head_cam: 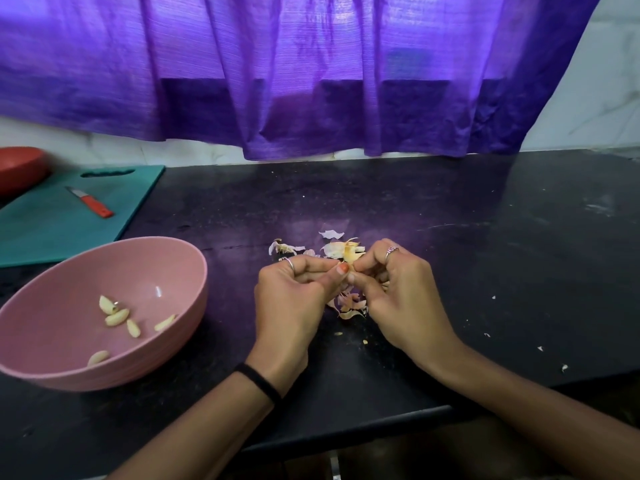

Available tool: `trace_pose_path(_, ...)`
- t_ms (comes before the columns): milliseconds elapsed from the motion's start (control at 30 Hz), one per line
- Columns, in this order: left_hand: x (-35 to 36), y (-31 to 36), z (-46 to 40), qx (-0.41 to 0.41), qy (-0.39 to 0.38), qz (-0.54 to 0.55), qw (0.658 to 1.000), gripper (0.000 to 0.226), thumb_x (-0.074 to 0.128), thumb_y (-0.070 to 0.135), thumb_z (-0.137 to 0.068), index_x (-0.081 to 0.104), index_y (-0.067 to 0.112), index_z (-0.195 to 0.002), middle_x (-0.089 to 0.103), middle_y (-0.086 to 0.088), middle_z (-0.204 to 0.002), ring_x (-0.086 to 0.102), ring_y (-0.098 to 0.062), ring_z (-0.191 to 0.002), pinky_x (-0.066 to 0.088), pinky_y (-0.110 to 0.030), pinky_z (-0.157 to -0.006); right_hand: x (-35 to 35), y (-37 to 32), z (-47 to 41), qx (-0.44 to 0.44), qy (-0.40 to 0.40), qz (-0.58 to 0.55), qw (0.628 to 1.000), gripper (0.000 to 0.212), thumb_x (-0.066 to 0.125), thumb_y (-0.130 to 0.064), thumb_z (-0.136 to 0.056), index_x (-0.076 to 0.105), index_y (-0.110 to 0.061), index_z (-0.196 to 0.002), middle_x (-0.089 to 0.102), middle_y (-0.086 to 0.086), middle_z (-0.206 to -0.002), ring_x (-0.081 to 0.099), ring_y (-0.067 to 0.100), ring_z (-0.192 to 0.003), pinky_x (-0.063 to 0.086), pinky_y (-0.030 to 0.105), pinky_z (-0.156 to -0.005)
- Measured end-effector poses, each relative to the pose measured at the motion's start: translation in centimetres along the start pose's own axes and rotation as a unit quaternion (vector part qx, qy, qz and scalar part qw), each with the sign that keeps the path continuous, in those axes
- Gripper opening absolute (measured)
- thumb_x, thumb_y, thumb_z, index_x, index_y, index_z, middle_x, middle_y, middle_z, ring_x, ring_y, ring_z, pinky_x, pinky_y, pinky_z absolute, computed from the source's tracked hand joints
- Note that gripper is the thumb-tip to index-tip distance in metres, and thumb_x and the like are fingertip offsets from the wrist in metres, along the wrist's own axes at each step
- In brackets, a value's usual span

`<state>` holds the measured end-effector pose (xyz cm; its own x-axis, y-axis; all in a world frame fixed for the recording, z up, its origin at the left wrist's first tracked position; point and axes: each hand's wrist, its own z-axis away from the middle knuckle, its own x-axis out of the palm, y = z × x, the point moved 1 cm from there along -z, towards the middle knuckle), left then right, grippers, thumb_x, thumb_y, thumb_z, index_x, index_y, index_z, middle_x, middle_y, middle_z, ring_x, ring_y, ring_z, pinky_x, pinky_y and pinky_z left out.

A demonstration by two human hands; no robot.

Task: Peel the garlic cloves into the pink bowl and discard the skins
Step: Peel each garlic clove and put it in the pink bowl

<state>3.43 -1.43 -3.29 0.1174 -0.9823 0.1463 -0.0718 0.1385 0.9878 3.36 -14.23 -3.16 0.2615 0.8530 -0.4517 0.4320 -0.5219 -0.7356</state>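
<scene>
The pink bowl [166, 265] stands on the black counter at the left, with several peeled garlic cloves [117, 318] lying in it. My left hand [294, 299] and my right hand [398, 292] meet over the counter's middle, fingers curled, both pinching one small garlic clove [350, 268] between thumbs and fingertips. The clove is mostly hidden by the fingers. Loose papery skins [341, 249] lie just behind the hands, and more skins [351, 304] lie under them.
A teal cutting board [45, 226] lies at the far left with a small red-handled knife [91, 203] on it. A red bowl [20, 168] stands behind the board. A purple curtain [311, 71] hangs over the counter's back. The counter's front edge [381, 422] runs under my forearms.
</scene>
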Motion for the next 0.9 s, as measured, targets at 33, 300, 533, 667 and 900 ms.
trace_pose_path(33, 0.0, 0.0, -0.1, -0.005, -0.005, 0.007, 1.000, 0.003, 0.075, 0.007, -0.077, 0.072, 0.008, -0.077, 0.074, -0.012, -0.073, 0.070, -0.026, -0.073, 0.057, -0.036, -0.074, 0.0, 0.0, 0.0, 0.002, 0.002, 0.003, 1.000, 0.013, 0.071, 0.004, -0.081, 0.062, -0.004, -0.076, 0.062, 0.001, -0.077, 0.062, 0.012, -0.064, 0.053, 0.025, -0.059)
trace_pose_path(300, -0.2, 1.1, -0.2, -0.076, -0.077, 0.124, 0.986, 0.002, 0.065, 0.000, -0.083, 0.065, 0.002, -0.085, 0.070, -0.005, -0.068, 0.067, -0.009, -0.062, 0.057, -0.018, -0.065, -0.8, -0.2, -0.1, 0.072, -0.046, -0.154, 0.984, 0.009, 0.070, -0.005, -0.084, 0.064, -0.010, -0.081, 0.067, 0.011, -0.083, 0.066, 0.025, -0.079, 0.058, 0.030, -0.069)
trace_pose_path(533, 0.1, 0.8, -0.9, -0.002, -0.077, -0.004, 0.997, 0.009, 0.063, 0.002, -0.088, 0.064, 0.008, -0.082, 0.066, 0.003, -0.060, 0.061, -0.004, -0.052, 0.049, -0.017, -0.049, -1.1, 0.0, -0.1, 0.102, -0.063, -0.209, 0.971, 0.007, 0.070, 0.000, -0.083, 0.068, -0.007, -0.084, 0.069, 0.008, -0.083, 0.065, 0.014, -0.079, 0.053, 0.021, -0.072)
trace_pose_path(667, 0.0, 0.2, -1.1, 0.060, -0.069, -0.104, 0.990, 0.013, 0.064, 0.006, -0.088, 0.066, 0.017, -0.081, 0.067, 0.006, -0.064, 0.063, -0.006, -0.058, 0.052, -0.022, -0.059, -1.3, 0.0, 0.0, 0.111, -0.055, -0.219, 0.968, 0.005, 0.071, -0.002, -0.083, 0.068, -0.006, -0.084, 0.070, 0.008, -0.084, 0.067, 0.014, -0.080, 0.053, 0.021, -0.071)
trace_pose_path(900, 0.3, 0.7, -0.5, 0.222, -0.074, -0.308, 0.922, 0.023, 0.067, 0.010, -0.086, 0.059, 0.030, -0.077, 0.061, 0.016, -0.067, 0.060, 0.004, -0.068, 0.044, -0.007, -0.060, -2.1, 0.1, -0.3, 0.183, 0.016, -0.296, 0.937, 0.005, 0.065, -0.007, -0.087, 0.063, -0.003, -0.088, 0.073, 0.012, -0.087, 0.068, 0.024, -0.080, 0.056, 0.031, -0.079)
